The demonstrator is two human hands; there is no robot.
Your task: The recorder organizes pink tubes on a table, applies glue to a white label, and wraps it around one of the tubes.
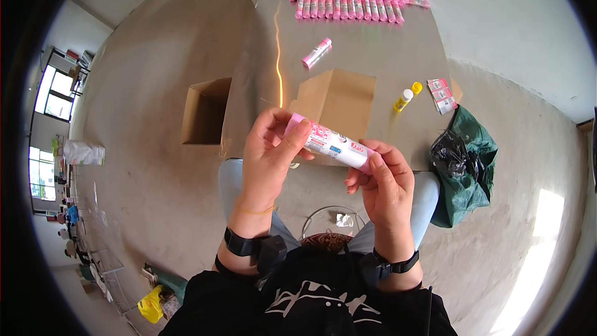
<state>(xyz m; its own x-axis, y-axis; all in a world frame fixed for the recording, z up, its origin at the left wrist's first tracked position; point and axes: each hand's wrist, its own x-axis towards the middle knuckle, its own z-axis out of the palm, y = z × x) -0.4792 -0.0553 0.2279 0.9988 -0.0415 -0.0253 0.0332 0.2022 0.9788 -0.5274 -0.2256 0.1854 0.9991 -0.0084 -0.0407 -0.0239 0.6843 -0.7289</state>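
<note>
While the left hand (266, 149) pinches one end and the right hand (387, 190) the other, a pink-and-white tube (336, 145) spans between them, running toward four o'clock from the left hand and toward ten o'clock from the right. Brown cardboard (349, 96) shows just past it at twelve o'clock, on the worktop (373, 46).

Pink-and-white roll (336, 144): smooth, glossy, plastic-looking wrap. Counter (379, 46): smooth, metal-like, soft sheen. Brown cardboard (352, 102): matt paper board. Green sack (480, 134): crinkled plastic. Black bag (453, 157): thin, shiny plastic. Floor (155, 87): matt, concrete-like.
</note>
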